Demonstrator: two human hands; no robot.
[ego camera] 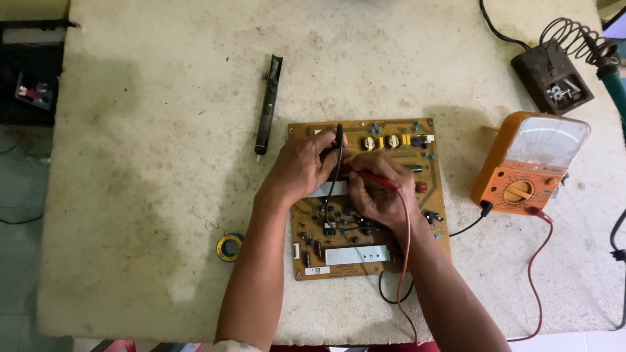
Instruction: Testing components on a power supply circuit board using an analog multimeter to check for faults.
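A single camera, worn on the person's head, looks almost straight down from above onto a pale, stained table (163, 130). It sits at about arm's length, near enough that both forearms enter from the bottom edge and the circuit board (368, 254) lies close to the middle of the picture. The far table edge runs along the top, with floor showing down the left side. The orange meter (528, 163) is at the right. No second view is given.

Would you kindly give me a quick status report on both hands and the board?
Left hand gripping black probe. Right hand gripping red probe. Both tips down on brown rectangular circuit board. Orange analogue meter alongside; nothing blocking.
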